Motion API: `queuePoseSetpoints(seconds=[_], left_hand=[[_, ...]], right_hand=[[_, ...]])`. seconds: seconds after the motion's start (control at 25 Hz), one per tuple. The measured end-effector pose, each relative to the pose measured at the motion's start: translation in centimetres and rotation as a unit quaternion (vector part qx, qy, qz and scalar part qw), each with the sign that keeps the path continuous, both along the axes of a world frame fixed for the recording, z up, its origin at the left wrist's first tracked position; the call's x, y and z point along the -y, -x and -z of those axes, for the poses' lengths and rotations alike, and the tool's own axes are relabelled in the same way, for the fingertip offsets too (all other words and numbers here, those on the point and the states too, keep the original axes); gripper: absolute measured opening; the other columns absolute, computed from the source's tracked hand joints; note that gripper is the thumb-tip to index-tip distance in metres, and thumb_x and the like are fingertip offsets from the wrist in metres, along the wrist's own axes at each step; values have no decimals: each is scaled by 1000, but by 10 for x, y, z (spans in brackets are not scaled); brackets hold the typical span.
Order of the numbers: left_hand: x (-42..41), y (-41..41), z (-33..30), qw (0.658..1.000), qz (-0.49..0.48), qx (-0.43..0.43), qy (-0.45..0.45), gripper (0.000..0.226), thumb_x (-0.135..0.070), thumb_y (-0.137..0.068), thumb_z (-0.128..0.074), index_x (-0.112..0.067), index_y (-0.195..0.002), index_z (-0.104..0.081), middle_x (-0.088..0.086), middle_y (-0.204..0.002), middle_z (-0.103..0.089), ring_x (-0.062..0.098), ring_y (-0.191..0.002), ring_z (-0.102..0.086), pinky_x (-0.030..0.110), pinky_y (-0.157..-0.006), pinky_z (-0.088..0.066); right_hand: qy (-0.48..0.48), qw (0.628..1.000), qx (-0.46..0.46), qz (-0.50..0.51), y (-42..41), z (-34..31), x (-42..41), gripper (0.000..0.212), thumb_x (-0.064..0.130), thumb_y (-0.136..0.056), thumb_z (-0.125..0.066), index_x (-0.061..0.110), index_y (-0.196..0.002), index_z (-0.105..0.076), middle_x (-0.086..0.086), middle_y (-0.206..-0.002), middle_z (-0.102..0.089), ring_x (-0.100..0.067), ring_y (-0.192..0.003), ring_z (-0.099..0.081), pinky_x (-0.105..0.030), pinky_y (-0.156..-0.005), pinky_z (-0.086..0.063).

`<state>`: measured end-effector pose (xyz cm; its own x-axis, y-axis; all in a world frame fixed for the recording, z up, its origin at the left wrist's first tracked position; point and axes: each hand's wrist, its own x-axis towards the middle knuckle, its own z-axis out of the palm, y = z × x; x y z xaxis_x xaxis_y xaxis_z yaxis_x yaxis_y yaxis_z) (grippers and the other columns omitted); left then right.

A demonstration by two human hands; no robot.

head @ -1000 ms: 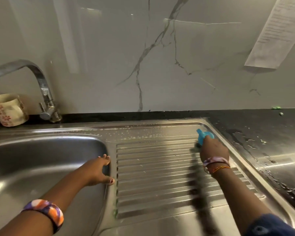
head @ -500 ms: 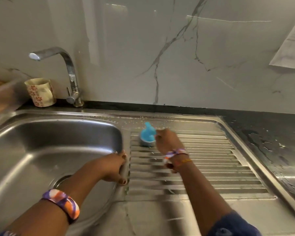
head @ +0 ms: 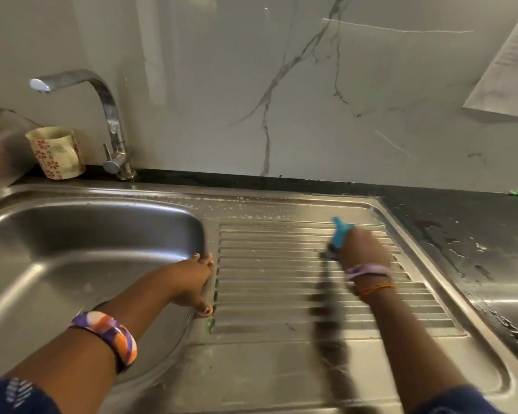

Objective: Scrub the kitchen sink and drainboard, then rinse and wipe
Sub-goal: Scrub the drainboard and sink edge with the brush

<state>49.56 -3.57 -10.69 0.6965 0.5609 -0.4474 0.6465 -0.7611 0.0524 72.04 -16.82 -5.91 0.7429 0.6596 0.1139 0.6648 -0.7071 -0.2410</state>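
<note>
**Scrubber working the far ribs of the drainboard**

At the far left a floral mug (head: 56, 152) is standing on the dark desk (head: 461, 234) against the marble wall, just beside the chrome tap (head: 109, 127), whose spout is reaching out over the steel sink basin (head: 72, 249). The basin is sitting wet and shiny, its drain mostly hidden behind the left forearm, which is wearing a purple-and-orange bangle (head: 108, 334).

The left hand (head: 192, 283) is resting on the ridge between basin and drainboard (head: 281, 294) — fingers fairly straight, draped over the rim, thumb lying toward the near side, holding nothing.

Soap suds are speckling the flat strip behind the ribs. Further right, the right hand (head: 362, 249) is gripping a blue-handled scrubber (head: 340, 236) and pressing its dark head onto the far ribs, toward the drainboard's right end; the hand is blurred. Its wrist is carrying a lilac band and an orange thread.

Beyond the drainboard's right edge the desk is lying wet and streaked — a paper sheet (head: 506, 67) is hanging on the wall above.
</note>
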Motion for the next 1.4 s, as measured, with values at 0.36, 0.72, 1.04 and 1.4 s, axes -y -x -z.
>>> queuePoseSetpoints(seconds=[0.36,0.72,1.04,1.4], left_hand=[[0,-3,-5,1000,-2,-2,1,81,-44,-84,-64,-5,-144,-28,12,-156,-16,26,-142,-22,26,-111,-24],[-2,-1,-2,1000,-2,3,5,88,-43,-88,-59,-3,-150,-11,13,-158,7,28,-147,0,28,-116,-11],[0,0,-2,1000,2,9,1,89,-43,-86,-62,-6,-150,-13,10,-159,-5,25,-145,-10,28,-115,-16],[-4,-3,-1,1000,15,-19,-16,88,-46,-87,-59,-2,-150,-13,13,-158,3,27,-147,-2,28,-116,-11]], right_hand=[[-64,969,-156,-179,74,17,-60,31,16,-97,-42,7,-120,-61,-18,-116,-64,-33,-109,-60,-34,-86,-47],[39,989,-37,141,-105,-11,50,30,19,-96,-49,2,-118,-60,-22,-110,-62,-33,-94,-60,-38,-84,-47],[-15,986,-21,-165,117,19,-38,31,19,-100,-33,10,-124,-49,-12,-118,-61,-32,-107,-60,-36,-82,-47],[6,999,-46,22,-63,11,35,32,25,-98,-43,9,-117,-63,-16,-100,-64,-30,-91,-60,-31,-77,-43]])
